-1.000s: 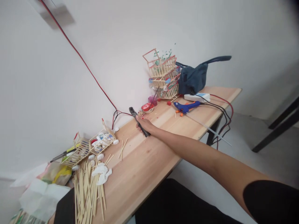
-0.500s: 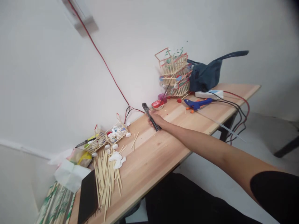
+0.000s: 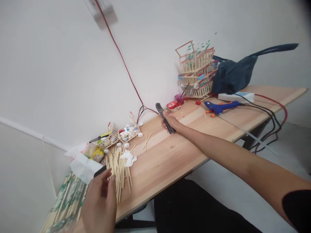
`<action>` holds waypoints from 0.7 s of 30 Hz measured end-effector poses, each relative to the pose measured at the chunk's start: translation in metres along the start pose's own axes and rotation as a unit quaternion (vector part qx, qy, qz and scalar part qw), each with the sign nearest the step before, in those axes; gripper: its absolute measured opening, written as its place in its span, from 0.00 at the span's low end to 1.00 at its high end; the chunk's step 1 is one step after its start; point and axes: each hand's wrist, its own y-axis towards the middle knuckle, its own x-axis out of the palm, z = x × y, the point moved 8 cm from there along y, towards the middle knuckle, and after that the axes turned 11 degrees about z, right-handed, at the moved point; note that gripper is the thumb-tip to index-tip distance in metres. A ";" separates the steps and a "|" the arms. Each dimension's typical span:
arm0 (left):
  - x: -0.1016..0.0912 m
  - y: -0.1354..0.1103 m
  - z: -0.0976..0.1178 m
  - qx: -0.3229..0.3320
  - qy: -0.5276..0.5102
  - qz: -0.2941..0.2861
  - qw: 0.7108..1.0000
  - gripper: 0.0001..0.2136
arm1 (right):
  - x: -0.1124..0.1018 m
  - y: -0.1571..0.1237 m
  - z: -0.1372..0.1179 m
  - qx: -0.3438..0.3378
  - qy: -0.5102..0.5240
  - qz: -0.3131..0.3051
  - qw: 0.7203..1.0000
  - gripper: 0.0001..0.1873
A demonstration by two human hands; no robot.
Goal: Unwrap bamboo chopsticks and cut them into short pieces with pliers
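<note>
My right hand [image 3: 172, 121] is closed around a long black hand tool [image 3: 165, 119], plier-like in shape, at the back middle of the wooden table [image 3: 170, 155]. At the lower left, my left hand [image 3: 99, 204] hovers with thumb and fingers apart, holding nothing. It is nearest a heap of thin wooden sticks [image 3: 119, 178] and covers most of a flat black object [image 3: 100, 171]. A crumpled white tissue [image 3: 128, 158] lies on the sticks. Two small stick-built carts [image 3: 128, 132] with white round wheels stand behind the heap.
A stack of stick baskets [image 3: 196, 71] stands at the back right beside a dark blue bag [image 3: 233, 76]. Nearby are a red paint bowl [image 3: 173, 106], a blue glue gun [image 3: 221, 106] and a white power strip [image 3: 236, 97] with trailing cables. Bundled sticks [image 3: 68, 197] lie left.
My left hand has come into view at the lower left, over the flat black object. The view has shifted, while my right hand keeps hold of the black tool.
</note>
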 end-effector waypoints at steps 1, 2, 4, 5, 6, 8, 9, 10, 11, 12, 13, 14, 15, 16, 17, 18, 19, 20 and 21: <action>0.006 0.007 0.003 0.015 0.020 0.000 1.000 0.16 | 0.000 -0.001 0.000 0.001 0.000 0.001 1.000 0.35; 0.015 0.015 0.004 0.031 0.046 -0.004 0.998 0.18 | 0.000 -0.001 -0.001 0.002 0.000 0.001 1.000 0.35; 0.039 0.032 0.003 0.052 0.106 -0.036 0.992 0.20 | 0.000 -0.002 -0.001 0.007 0.000 0.002 1.000 0.35; 0.053 0.040 -0.001 0.046 0.127 -0.064 0.989 0.22 | 0.000 -0.002 -0.001 0.010 0.001 0.002 1.000 0.35; 0.066 0.046 -0.007 0.035 0.146 -0.097 0.984 0.23 | 0.000 -0.003 -0.001 0.011 0.001 0.001 1.000 0.35; 0.086 0.053 -0.018 0.004 0.180 -0.155 0.971 0.22 | 0.001 -0.003 -0.001 0.009 0.004 -0.002 1.000 0.35; 0.092 0.054 -0.022 -0.006 0.193 -0.173 0.966 0.20 | 0.001 -0.003 -0.001 0.008 0.003 -0.003 1.000 0.35; 0.096 0.055 -0.025 -0.011 0.202 -0.182 0.962 0.18 | 0.001 -0.002 -0.002 0.007 0.000 -0.004 1.000 0.35; 0.098 0.056 -0.026 -0.012 0.206 -0.185 0.961 0.17 | 0.001 -0.002 -0.002 0.007 -0.005 -0.003 1.000 0.35; 0.099 0.057 -0.027 -0.011 0.208 -0.184 0.961 0.16 | 0.001 -0.002 -0.002 0.005 -0.011 -0.002 1.000 0.35; 0.100 0.057 -0.027 -0.010 0.207 -0.182 0.961 0.15 | 0.001 -0.003 -0.002 0.002 -0.017 -0.001 1.000 0.35; 0.101 0.057 -0.028 -0.010 0.205 -0.182 0.962 0.14 | 0.001 -0.003 -0.003 0.000 -0.021 0.000 1.000 0.35; 0.101 0.057 -0.029 -0.010 0.204 -0.183 0.962 0.13 | 0.001 -0.003 -0.003 -0.002 -0.022 0.001 1.000 0.35; 0.102 0.058 -0.030 -0.010 0.202 -0.185 0.962 0.11 | 0.001 -0.003 -0.003 -0.003 -0.023 0.002 1.000 0.35; 0.102 0.059 -0.031 -0.010 0.199 -0.186 0.962 0.10 | 0.001 -0.003 -0.003 -0.004 -0.023 0.002 1.000 0.35; 0.102 0.060 -0.033 -0.010 0.196 -0.187 0.962 0.10 | 0.001 -0.003 -0.003 -0.006 -0.023 0.002 1.000 0.35; 0.103 0.061 -0.034 -0.009 0.193 -0.188 0.963 0.09 | 0.001 -0.003 -0.003 -0.009 -0.024 0.002 1.000 0.35; 0.103 0.063 -0.035 -0.009 0.190 -0.189 0.964 0.09 | 0.001 -0.003 -0.003 -0.011 -0.026 0.000 1.000 0.35; 0.102 0.064 -0.036 -0.008 0.186 -0.188 0.964 0.09 | 0.000 -0.002 -0.003 -0.014 -0.028 -0.001 1.000 0.35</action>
